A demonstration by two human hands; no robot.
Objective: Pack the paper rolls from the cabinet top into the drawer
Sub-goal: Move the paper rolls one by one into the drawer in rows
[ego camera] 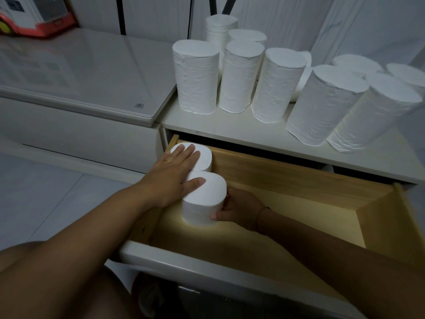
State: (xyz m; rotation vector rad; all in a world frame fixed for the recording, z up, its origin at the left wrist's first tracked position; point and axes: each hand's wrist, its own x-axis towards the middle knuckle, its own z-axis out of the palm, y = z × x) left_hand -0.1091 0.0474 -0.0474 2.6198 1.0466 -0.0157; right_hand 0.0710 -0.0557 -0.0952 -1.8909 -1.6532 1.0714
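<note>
Two in the drawer (pixel 303 178) so far, both upright at its far-left corner: the far roll (pixel 205 157) at the back, the near roll (pixel 202 204) touching it in front. My left hand (pixel 174 172) lies flat, fingers straight, across both tops, while my right hand (pixel 239 208) curls round the near roll's right side and grips it. From there the wood floor runs open to the right wall, and up on the cabinet top (pixel 230 131) more rolls (pixel 195 77) stand crowded, the right-hand ones close to its front edge.
</note>
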